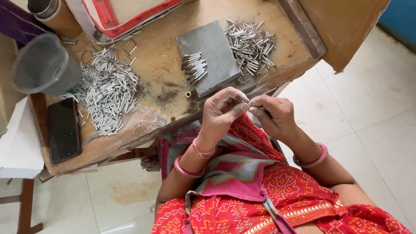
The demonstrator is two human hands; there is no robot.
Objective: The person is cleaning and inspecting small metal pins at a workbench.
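Note:
My left hand and my right hand meet just off the near edge of the wooden worktable. Between their fingertips they pinch a small thin metal tube; most of it is hidden by my fingers. A big heap of short silver metal tubes lies on the table's left side. A second heap lies at the right. A short row of tubes rests on a grey stone slab in the middle.
A grey plastic cup stands at the table's left end, with a black phone below it. A red-and-white box and a cardboard tube sit at the far edge. A brown cardboard flap hangs right. Pale floor tiles lie around.

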